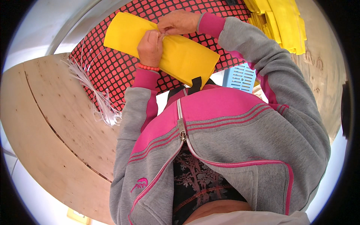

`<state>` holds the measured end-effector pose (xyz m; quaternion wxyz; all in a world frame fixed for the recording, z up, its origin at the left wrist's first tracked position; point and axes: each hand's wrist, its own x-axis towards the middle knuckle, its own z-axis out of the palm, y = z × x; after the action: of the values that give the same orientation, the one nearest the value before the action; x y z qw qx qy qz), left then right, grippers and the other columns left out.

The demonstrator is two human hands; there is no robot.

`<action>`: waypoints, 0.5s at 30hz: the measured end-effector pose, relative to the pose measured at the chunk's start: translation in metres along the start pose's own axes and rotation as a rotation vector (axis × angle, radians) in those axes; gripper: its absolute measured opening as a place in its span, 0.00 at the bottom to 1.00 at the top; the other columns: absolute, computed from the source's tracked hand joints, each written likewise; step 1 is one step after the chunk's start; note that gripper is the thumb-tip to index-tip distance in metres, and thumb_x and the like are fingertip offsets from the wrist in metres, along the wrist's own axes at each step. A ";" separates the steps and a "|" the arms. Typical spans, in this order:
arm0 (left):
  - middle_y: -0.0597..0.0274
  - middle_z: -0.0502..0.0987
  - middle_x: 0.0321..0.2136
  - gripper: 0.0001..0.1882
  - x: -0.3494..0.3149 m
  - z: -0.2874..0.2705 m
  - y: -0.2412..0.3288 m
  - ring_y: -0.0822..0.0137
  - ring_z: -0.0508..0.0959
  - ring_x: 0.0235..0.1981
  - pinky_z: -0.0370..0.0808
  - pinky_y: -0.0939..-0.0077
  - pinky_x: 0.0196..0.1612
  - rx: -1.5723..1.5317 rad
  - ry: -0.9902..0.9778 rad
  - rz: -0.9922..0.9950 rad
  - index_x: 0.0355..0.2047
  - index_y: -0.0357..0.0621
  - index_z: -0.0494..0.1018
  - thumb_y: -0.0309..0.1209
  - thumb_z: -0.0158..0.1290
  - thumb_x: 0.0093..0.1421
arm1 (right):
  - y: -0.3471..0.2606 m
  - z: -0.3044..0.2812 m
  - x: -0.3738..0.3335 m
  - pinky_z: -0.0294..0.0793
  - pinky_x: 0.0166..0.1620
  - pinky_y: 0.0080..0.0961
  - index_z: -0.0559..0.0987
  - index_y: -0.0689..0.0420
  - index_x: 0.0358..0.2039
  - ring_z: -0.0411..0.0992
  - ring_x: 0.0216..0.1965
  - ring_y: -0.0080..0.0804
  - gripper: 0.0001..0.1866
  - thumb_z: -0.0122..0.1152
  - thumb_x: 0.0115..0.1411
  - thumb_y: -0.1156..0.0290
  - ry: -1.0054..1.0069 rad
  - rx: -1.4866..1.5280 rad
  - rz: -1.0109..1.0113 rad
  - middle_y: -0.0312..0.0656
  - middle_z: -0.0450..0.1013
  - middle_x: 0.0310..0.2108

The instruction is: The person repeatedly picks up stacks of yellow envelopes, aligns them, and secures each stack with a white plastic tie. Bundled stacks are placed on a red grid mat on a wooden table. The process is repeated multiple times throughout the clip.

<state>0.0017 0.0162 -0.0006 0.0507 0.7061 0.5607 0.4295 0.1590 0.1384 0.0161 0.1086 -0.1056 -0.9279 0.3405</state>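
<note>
Left hand (150, 48): curled tight atop the yellow bundle (187, 62)
Right hand (180, 21): pinched together right beside it, can't tell on what tbh

Small pink lettering (141, 185) with a curved emblem (143, 180) marks the grey-and-pink jacket (232, 140).

red-and-black covering (115, 71), blue slotted basket (240, 78), pale wooden surface (62, 123)
</note>
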 end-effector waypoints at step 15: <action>0.58 0.70 0.23 0.08 -0.005 -0.013 0.002 0.54 0.73 0.24 0.70 0.64 0.27 0.081 -0.150 -0.003 0.25 0.43 0.68 0.26 0.58 0.52 | -0.008 0.003 -0.011 0.70 0.35 0.39 0.72 0.52 0.28 0.72 0.34 0.40 0.05 0.54 0.53 0.66 0.063 -0.205 0.155 0.38 0.70 0.30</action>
<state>-0.0052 0.0058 0.0057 0.0647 0.7370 0.5732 0.3523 0.1680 0.1276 0.0175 0.0997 -0.1979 -0.9431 0.2478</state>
